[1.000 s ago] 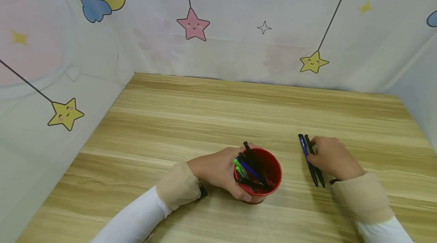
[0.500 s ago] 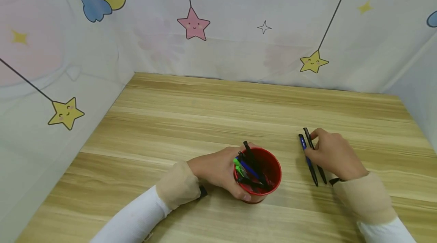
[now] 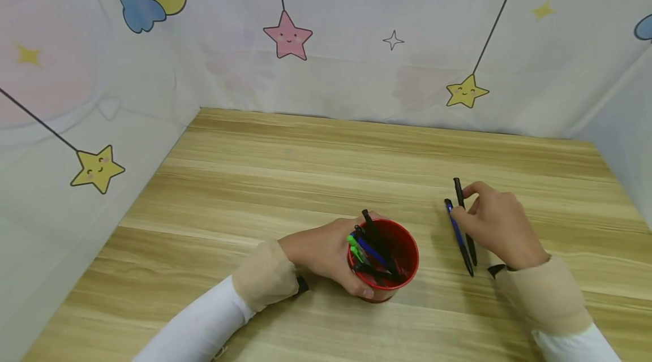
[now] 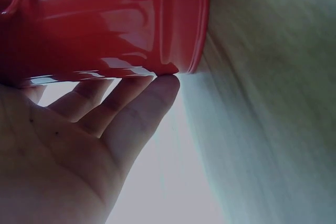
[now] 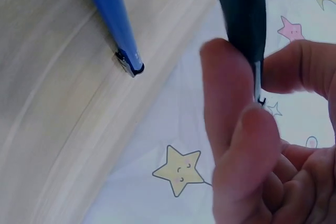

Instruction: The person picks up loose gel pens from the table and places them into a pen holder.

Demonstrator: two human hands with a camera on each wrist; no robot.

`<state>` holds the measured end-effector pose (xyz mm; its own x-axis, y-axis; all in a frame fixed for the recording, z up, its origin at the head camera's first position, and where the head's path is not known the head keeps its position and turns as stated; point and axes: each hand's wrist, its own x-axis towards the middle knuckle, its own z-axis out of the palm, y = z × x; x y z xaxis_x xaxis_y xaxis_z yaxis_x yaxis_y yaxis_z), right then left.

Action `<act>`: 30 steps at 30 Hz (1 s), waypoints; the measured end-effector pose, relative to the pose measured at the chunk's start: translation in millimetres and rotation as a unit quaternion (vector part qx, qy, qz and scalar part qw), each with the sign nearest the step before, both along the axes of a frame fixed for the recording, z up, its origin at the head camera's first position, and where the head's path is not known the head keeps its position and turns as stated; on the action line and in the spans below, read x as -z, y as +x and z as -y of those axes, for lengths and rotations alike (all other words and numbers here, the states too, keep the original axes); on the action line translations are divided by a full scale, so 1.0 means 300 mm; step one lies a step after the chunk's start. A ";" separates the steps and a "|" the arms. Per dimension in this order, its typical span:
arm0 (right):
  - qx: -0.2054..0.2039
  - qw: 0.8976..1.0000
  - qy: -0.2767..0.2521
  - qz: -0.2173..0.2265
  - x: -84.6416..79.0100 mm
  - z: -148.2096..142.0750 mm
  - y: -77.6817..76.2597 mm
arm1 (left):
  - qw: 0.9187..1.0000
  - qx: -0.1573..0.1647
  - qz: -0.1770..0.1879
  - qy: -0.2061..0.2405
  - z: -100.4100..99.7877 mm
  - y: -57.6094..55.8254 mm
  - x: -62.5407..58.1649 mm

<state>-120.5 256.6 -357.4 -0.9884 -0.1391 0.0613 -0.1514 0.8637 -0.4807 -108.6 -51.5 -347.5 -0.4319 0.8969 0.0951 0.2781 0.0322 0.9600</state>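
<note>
In the head view my left hand curls round a red cup, thumb toward the front. The left wrist view has its fingers along the cup's glossy side. Several pens lean inside, among them a black pen, a blue one and a bright green one. To the right of the cup, my right hand pinches a black pen between thumb and fingers. Beside it a blue pen with a dark grip lies on the table, apart from the fingers in the right wrist view.
The wood-grain table meets a white cloth backdrop printed with stars and a moon at the back. More cloth rises along the left side, and a pale panel borders the right.
My right hand has drawn the black pen upward and away, so it stands apart at the top from the blue pen. The left hand and the cup have stayed in place.
</note>
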 end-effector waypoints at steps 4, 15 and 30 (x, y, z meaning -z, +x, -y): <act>0.010 0.999 -0.009 -0.041 -0.004 0.007 0.004 | 1.000 -0.001 -0.002 0.001 0.002 -0.001 0.003; 0.014 0.994 -0.018 -0.108 -0.024 0.026 0.026 | 1.000 0.006 0.006 0.011 0.004 -0.002 0.006; 0.023 0.985 -0.035 -0.168 -0.044 0.055 0.042 | 1.000 0.007 0.004 0.020 -0.002 -0.031 0.106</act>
